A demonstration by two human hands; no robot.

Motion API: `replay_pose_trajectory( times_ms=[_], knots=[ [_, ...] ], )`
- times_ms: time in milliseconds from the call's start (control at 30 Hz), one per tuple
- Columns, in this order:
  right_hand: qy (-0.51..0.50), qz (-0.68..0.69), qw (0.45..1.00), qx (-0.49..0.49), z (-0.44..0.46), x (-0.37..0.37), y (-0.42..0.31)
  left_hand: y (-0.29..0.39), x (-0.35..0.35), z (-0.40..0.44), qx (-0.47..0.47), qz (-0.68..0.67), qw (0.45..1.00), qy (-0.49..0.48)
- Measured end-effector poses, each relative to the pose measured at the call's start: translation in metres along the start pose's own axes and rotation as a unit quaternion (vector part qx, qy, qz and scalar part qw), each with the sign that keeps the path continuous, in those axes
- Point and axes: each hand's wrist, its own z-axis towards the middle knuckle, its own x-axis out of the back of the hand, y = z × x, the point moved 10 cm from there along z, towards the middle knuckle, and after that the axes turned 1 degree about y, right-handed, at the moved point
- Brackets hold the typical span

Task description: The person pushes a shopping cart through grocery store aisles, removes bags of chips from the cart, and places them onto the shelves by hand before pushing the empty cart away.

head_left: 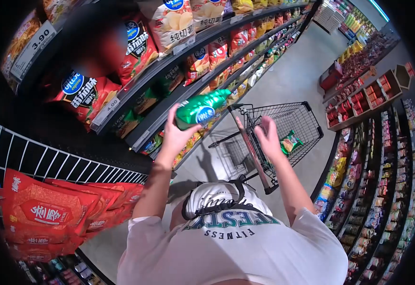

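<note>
A shiny green chip bag (193,111) with a round blue label is gripped by my left hand (174,135), in front of the snack shelf. My thumb lies across its lower edge. Farther right, my right hand (268,135) is raised above the handle side of a black wire shopping cart (309,107), fingers stretched out and nothing in them. Another green snack bag (290,142) lies inside the cart, beyond my right wrist.
Chip bags (167,23) fill the shelves (162,71) on the left. Red packages (46,209) hang by a white wire rack (50,154) at lower left. Packed shelves (359,204) line the right, with a wooden display (364,102) behind the cart. Grey floor (288,71) runs between them.
</note>
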Motion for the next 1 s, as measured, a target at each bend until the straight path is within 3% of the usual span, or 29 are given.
replay_pose_trajectory(
  times_ms=[67, 133, 200, 300, 333, 433, 467, 533, 633, 733, 767, 867, 900, 1000],
  knots=[
    [-0.076, -0.137, 0.988, 0.006, -0.041, -0.031, 0.046, 0.010, 0.025, 0.011, -0.042, 0.059, 0.995, 0.065],
    [-0.078, -0.172, 0.979, 0.081, -0.094, -0.050, 0.057, 0.001, 0.032, 0.027, -0.119, 0.052, 0.989, 0.069],
    [-0.146, -0.347, 0.907, 0.186, -0.140, -0.067, 0.026, 0.001, 0.038, 0.038, -0.177, 0.103, 0.974, 0.094],
    [-0.214, -0.328, 0.910, 0.138, -0.161, -0.075, 0.053, -0.002, 0.042, 0.055, -0.226, 0.130, 0.958, 0.120],
    [-0.190, -0.301, 0.927, 0.120, -0.157, -0.068, 0.054, -0.006, 0.044, 0.062, -0.225, 0.141, 0.955, 0.133],
    [-0.112, -0.240, 0.961, 0.081, -0.145, -0.041, 0.056, -0.038, 0.047, 0.086, -0.111, 0.151, 0.969, 0.160],
    [-0.073, -0.254, 0.962, 0.074, -0.141, -0.029, 0.063, -0.056, 0.048, 0.092, -0.036, 0.143, 0.976, 0.160],
    [-0.038, -0.235, 0.971, 0.003, -0.140, -0.017, 0.083, -0.098, 0.052, 0.107, 0.022, 0.158, 0.971, 0.181],
    [-0.108, -0.266, 0.958, -0.009, -0.141, -0.029, 0.076, -0.114, 0.050, 0.120, 0.087, 0.211, 0.958, 0.175],
    [-0.090, -0.243, 0.966, 0.008, -0.137, -0.028, 0.072, -0.114, 0.038, 0.135, 0.083, 0.100, 0.983, 0.133],
    [-0.090, -0.241, 0.966, 0.006, -0.137, -0.027, 0.073, -0.108, 0.038, 0.136, 0.046, 0.128, 0.977, 0.165],
    [-0.087, -0.236, 0.968, 0.006, -0.135, -0.028, 0.072, -0.133, 0.029, 0.154, 0.106, 0.193, 0.968, 0.124],
    [-0.084, -0.233, 0.969, 0.006, -0.135, -0.028, 0.071, -0.137, 0.022, 0.159, 0.067, 0.160, 0.977, 0.128],
    [-0.072, -0.220, 0.972, 0.027, -0.133, -0.028, 0.075, -0.148, 0.016, 0.166, 0.089, 0.184, 0.970, 0.128]
  ],
)
